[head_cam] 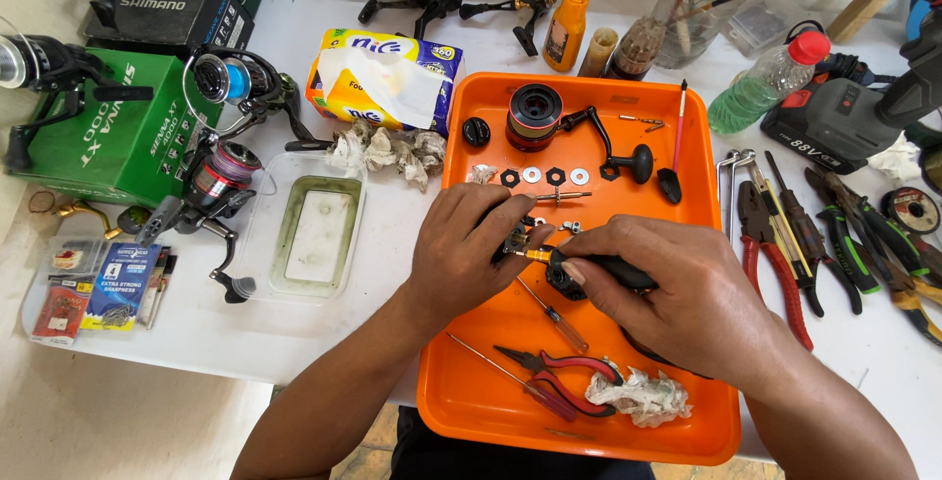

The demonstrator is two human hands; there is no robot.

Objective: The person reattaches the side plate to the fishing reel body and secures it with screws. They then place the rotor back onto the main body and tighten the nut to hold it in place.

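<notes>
Over the middle of the orange tray [461, 401], both hands meet. Left hand [471, 249] curled narrow around a small dark metal part [513, 243], pinched between thumb and fingers, held just above the tray floor. Right hand [677, 293] wrapped tight around the black handle of a screwdriver [589, 266]; its short yellow-collared shaft points left and meets the part. Judged step: working a screw on the part, mid-disassembly or mid-assembly; which way the screw is going cannot be told. Next move, as a judgement, calls for a steady left grip, the tip kept square in the screw head, and care that a loosened screw lands on the tray rather than the table. Far side of the tray: a black and red spool [535, 115], a crank handle [628, 156], a row of washers and nuts [545, 176]. Near side: red-handled pliers [564, 382], a slim screwdriver [554, 316], a crumpled tissue [643, 397]. Left of the tray: a clear lid [309, 235], a fishing reel [211, 186], a tissue pack [388, 78]. Right: a row of pliers and cutters [814, 244]. Hidden: the part is mostly covered by the left fingers, so its shape and the screw itself are unreadable; the screwdriver tip is lost at the contact; the right tools run off the frame edge.
</notes>
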